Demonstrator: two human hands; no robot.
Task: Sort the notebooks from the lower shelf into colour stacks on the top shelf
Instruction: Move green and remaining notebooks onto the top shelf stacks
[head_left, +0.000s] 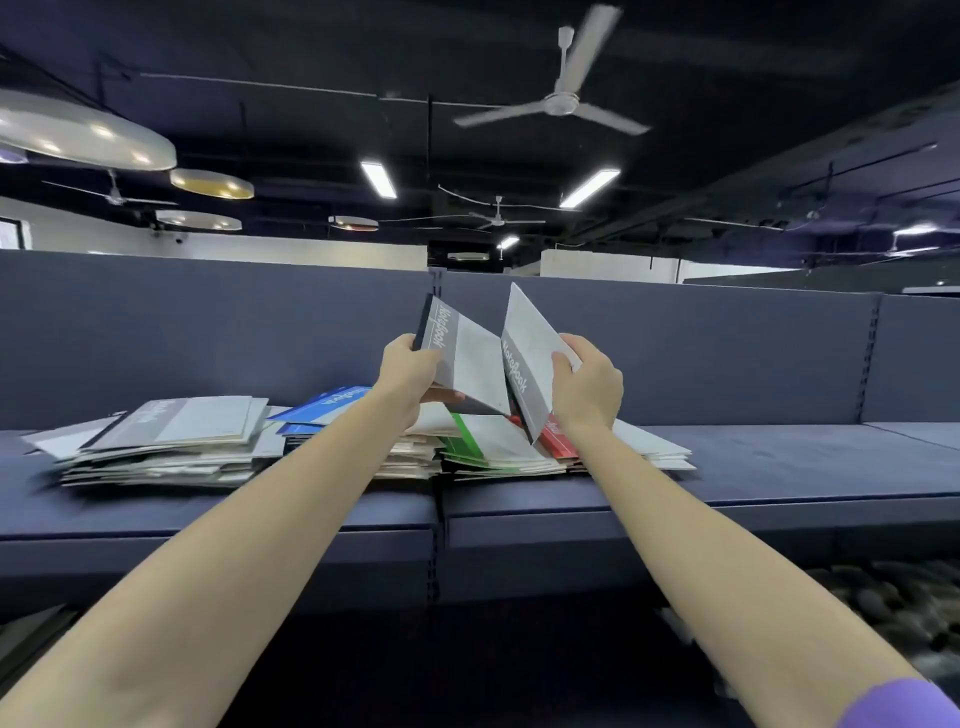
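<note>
- Head view: both hands are raised over the top shelf (753, 457), each holding one grey notebook.
- Left hand (408, 371) has its fingers curled round the lower left edge of the left notebook (462, 353); right hand (587, 387) pinches the right notebook (530, 364) along its right edge, thumb on the cover.
- Both notebooks are tilted up, covers toward the camera, and lean together like a V, near edges close between the hands.
- Left notebook's long axis runs from upper left, by its dark spine, down to the right; the right one's runs from its top corner down to a corner below the right hand.
- Judging by the slim covers, they look light, thin and floppy, likely smooth enough to slide; a grip near the spine or with fingers spread under the cover should stop sagging.
- Below the hands lie the stacks: grey stack (171, 441) well left of the left arm, blue stack (322, 408) just behind that arm, green stack (488, 441) between the arms, red stack (558, 439) beside the right wrist.
</note>
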